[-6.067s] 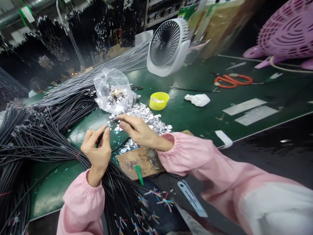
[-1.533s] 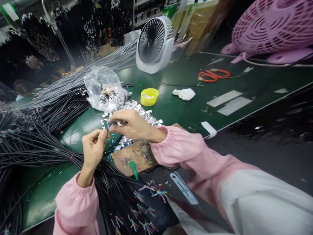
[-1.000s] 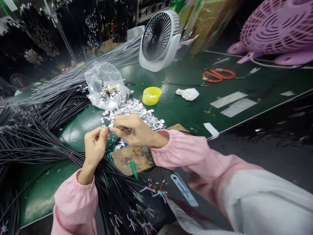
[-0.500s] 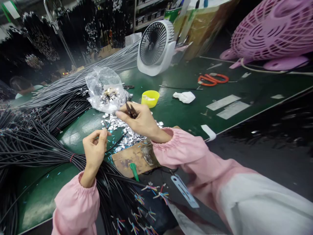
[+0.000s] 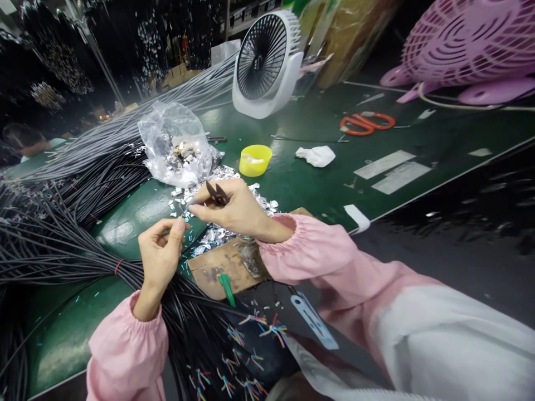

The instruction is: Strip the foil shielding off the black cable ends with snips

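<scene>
Where the cables lie: glossy dark-green tabletop (image 5: pixel 301 186), its near edge slanting up towards the right.
Black bundle: thick sheaf of thin black cables (image 5: pixel 92 256), entering over the left side, cinched by a red tie; its stripped, multicoloured ends splay out beyond the near edge.
Grey run: long bundle of grey cables (image 5: pixel 104 142), stretched from the left side towards the far edge.
Pink fan: large pink plastic fan with a curved grille (image 5: pixel 472 42), at the far right corner.
White fan: small white desk fan with dark blades (image 5: pixel 267 64), near the far edge.
Bag: clear, crumpled plastic bag full of scraps (image 5: pixel 178 145), beside the cables, well in from the near edge.
Board: worn brown flat board (image 5: pixel 217 264), by the near edge.
Foil heap: loose silver scraps (image 5: pixel 217 234), between bag and board, partly behind the right hand.
Right hand: bare, its fingers (image 5: pixel 236 210) clamped around the cutters, just above the foil heap.
Left hand: bare (image 5: pixel 161 250), over the black bundle near the right hand; thumb and forefinger pressed together on a thin wire end (image 5: pixel 184 214), mostly hidden and too small to make out.
Scissors: orange-handled pair (image 5: pixel 368 121), towards the far edge, right of the white fan.
Cutters: small, dark, pointed cutters (image 5: pixel 220 196), within the right hand, blade tips apart.
Cup: low yellow cup (image 5: pixel 256 166), mid-tabletop, right of the bag.
</scene>
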The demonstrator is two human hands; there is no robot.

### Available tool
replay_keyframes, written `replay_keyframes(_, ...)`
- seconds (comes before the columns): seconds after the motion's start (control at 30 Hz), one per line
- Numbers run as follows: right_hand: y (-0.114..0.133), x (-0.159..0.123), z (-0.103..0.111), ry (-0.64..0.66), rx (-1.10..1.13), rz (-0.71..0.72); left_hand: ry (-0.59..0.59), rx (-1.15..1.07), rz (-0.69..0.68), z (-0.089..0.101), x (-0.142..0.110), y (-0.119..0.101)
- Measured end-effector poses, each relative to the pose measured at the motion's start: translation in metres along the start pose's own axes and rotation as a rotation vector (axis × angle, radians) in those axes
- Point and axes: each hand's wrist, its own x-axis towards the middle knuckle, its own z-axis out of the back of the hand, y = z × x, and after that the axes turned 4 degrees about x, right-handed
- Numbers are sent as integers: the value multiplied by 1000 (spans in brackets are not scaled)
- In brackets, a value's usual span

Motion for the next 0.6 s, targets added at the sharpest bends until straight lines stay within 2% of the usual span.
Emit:
replay_keyframes(0.1,0,-1,-1,-14,24,2,11,-7,-8,-1,0,0)
replay_keyframes(0.3,1,-3,-2,-28,-73,66,-2,-9,-39,-2,0,0)
replay_keyframes(0.6,2,-3,-1,-16,-92,48,-8,11,-65,-2,0,0)
